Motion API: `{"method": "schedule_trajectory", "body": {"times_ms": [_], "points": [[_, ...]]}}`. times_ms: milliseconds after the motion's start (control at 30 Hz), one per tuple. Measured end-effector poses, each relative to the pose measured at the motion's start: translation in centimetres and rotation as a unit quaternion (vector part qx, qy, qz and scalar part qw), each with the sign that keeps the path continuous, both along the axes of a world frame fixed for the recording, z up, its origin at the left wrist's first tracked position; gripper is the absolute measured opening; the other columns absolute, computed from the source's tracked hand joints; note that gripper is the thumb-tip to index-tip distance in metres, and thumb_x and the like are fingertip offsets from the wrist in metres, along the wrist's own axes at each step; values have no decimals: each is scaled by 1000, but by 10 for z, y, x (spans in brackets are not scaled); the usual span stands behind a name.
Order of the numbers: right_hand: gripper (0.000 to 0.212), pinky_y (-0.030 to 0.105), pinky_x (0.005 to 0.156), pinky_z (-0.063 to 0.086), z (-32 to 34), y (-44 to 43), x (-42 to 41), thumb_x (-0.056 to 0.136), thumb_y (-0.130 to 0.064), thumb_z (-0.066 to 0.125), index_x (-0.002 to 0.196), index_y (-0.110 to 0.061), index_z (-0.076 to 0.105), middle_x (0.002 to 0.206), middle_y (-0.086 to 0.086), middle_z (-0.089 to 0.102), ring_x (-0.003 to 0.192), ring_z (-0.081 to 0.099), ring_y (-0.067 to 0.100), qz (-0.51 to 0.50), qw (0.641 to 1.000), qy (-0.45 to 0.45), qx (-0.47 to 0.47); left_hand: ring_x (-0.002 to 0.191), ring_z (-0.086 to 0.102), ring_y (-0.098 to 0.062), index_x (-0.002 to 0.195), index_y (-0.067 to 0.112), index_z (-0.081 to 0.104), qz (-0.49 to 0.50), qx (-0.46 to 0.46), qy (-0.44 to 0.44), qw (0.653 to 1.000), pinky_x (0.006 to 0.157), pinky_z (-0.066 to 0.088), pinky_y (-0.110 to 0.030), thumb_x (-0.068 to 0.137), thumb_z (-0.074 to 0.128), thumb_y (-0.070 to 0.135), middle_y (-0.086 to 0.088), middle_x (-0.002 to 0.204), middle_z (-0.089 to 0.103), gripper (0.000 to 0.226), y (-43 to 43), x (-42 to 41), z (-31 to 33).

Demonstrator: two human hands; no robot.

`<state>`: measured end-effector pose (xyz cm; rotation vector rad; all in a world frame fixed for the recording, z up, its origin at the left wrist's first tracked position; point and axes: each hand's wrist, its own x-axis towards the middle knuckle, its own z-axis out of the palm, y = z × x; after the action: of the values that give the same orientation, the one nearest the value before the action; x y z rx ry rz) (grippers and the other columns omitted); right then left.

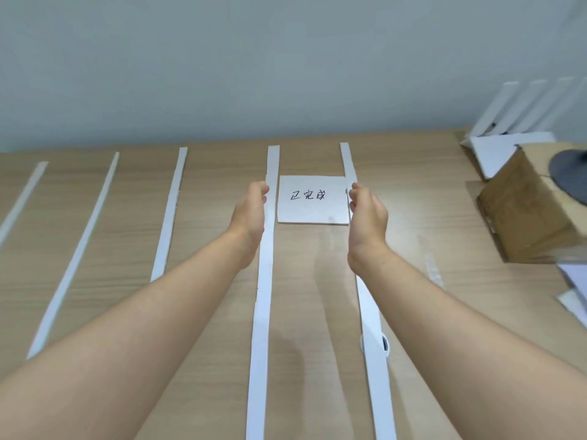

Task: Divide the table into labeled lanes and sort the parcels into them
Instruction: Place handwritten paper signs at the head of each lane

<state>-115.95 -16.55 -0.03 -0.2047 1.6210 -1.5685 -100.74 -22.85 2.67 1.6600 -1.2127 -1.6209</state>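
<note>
Seemingly the labelling step: the square white handwritten card lies between white paper strips. The left hand and right hand flank it, fingers loosely curled, empty. Next, probably, label another lane.

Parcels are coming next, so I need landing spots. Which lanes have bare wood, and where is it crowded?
Bare wood lies between the left strips, and between the two right strips nearer than the label card. The right side is crowded by the cardboard box and white sheets.

Matt wood-grain table, paper strips, cardboard box.
</note>
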Motion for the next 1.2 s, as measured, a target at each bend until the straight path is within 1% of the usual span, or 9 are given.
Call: {"method": "schedule_trajectory", "body": {"times_ms": [133,267,400,500,733,833,900,1100,1200], "points": [[26,32,103,35,67,40,23,104,-29,54,124,-23,71,133,-8,66,133,56,14,11,999,6,-32,136,46,-18,141,26,56,-7,-30,18,999,119,30,-42,103,34,47,7,146,53,49,46,12,59],[33,31,106,39,128,88,49,104,-28,54,132,-20,70,136,-5,66,132,58,17,25,997,26,-63,93,53,-2,118,28,58,-4,-74,48,996,100,35,-32,108,29,40,20,100,57,33,97,30,114],[26,34,111,41,177,140,78,104,-29,53,121,-22,71,134,-1,68,130,59,19,31,994,57,-93,129,49,-15,112,35,61,-18,-97,73,992,120,28,-41,106,29,43,18,115,56,33,142,58,153],[20,36,114,40,208,181,107,95,-36,56,106,-28,71,132,-1,69,130,59,19,43,990,83,-105,137,44,-18,130,32,60,-26,-108,90,990,123,24,-47,105,29,47,15,126,54,42,174,86,176],[34,30,104,43,253,260,186,102,-33,52,127,-22,71,135,-3,68,131,59,19,88,981,112,-132,143,40,-18,140,35,55,-16,-150,103,983,124,19,-51,104,28,53,11,144,49,48,252,168,214],[34,32,109,42,256,287,229,107,-26,46,130,-19,70,136,-1,68,130,60,19,129,976,106,-141,147,35,-17,149,31,49,0,-176,93,980,126,17,-49,105,26,52,8,158,41,53,295,216,221],[34,33,109,42,250,304,264,107,-25,45,127,-20,72,134,-1,69,128,62,19,163,971,97,-145,150,31,-20,152,30,47,26,-184,76,980,126,16,-49,105,26,53,5,161,38,55,324,255,219],[30,23,86,45,230,364,398,106,-22,48,121,-20,74,131,-1,71,123,64,19,278,950,45,-137,152,27,-20,153,32,43,126,-164,28,978,125,17,-48,105,23,57,4,164,33,58,414,394,204],[30,25,90,46,232,382,469,104,-22,48,117,-21,75,129,-1,72,121,65,19,320,938,31,-128,150,29,-21,151,29,46,191,-164,16,968,125,17,-48,106,23,53,1,161,37,56,447,470,208]]}}
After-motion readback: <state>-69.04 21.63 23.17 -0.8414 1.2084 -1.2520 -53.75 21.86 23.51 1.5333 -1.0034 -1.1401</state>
